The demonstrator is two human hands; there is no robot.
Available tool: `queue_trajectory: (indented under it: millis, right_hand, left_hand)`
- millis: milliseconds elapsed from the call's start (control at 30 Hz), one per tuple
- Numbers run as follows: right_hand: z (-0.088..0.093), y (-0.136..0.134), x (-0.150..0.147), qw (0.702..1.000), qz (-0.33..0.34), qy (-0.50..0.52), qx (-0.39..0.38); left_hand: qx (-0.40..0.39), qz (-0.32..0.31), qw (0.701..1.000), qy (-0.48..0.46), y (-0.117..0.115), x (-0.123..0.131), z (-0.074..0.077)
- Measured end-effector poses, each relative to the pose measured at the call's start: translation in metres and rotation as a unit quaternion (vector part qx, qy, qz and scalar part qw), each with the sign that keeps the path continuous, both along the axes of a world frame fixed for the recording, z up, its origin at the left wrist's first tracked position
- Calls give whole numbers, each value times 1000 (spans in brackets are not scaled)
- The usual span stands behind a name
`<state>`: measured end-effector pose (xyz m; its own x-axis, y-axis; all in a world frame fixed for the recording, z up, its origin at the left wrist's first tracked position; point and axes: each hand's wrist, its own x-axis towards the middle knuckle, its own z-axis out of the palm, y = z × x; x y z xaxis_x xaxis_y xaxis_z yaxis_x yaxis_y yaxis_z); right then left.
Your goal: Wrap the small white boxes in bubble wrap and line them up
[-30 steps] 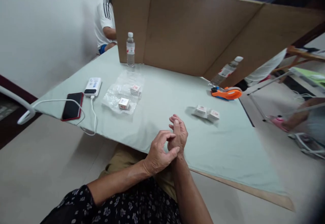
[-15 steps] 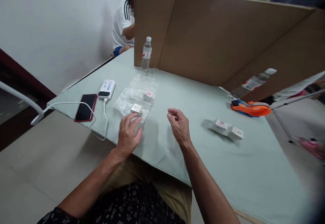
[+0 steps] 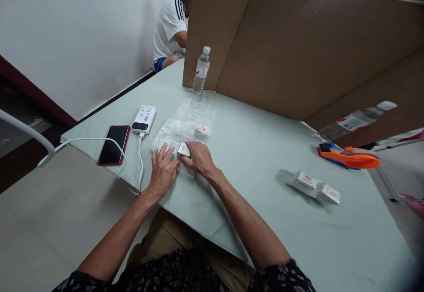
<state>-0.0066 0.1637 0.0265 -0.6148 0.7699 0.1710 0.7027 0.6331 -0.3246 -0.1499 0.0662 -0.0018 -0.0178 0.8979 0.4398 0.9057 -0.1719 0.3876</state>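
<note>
A small white box [image 3: 183, 149] stands on the near part of a sheet of bubble wrap [image 3: 175, 128]. My right hand [image 3: 198, 157] is closed around the right side of this box, thumb toward me. Close by on the left, my left hand [image 3: 163, 168] lies with fingers spread on the edge of the bubble wrap, its thumb near the box. A second small box [image 3: 202, 132] with a red print rests farther back on the wrap. Two more small boxes wrapped in clear plastic [image 3: 313, 186] lie to the right on the table.
The table [image 3: 245, 128] has a pale green cover. On the left are a phone [image 3: 113, 145], a power bank [image 3: 143, 119] and a white cable [image 3: 141, 164]. An upright water bottle [image 3: 201, 71], a tilted bottle [image 3: 359, 119] and an orange tape dispenser [image 3: 351, 156] stand near a cardboard panel [image 3: 281, 44]. A person [image 3: 170, 27] sits behind.
My right hand has moved left and taken hold of the near box. The left hand has come down onto the bubble wrap beside it. The camera view has shifted slightly.
</note>
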Motion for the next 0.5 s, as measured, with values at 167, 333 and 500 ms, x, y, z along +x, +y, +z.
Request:
queue_trajectory:
  millis: [167, 333, 500]
  right_hand:
    - [3, -37, 39, 1000, -21, -5, 17]
    - [6, -85, 117, 996, -82, 14, 14]
    - [5, -118, 175, 985, -157, 67, 1]
  left_hand:
    - [15, -64, 998, 7, -32, 29, 3]
    - [46, -162, 986, -12, -67, 84, 2]
    - [18, -230, 973, -4, -81, 133, 3]
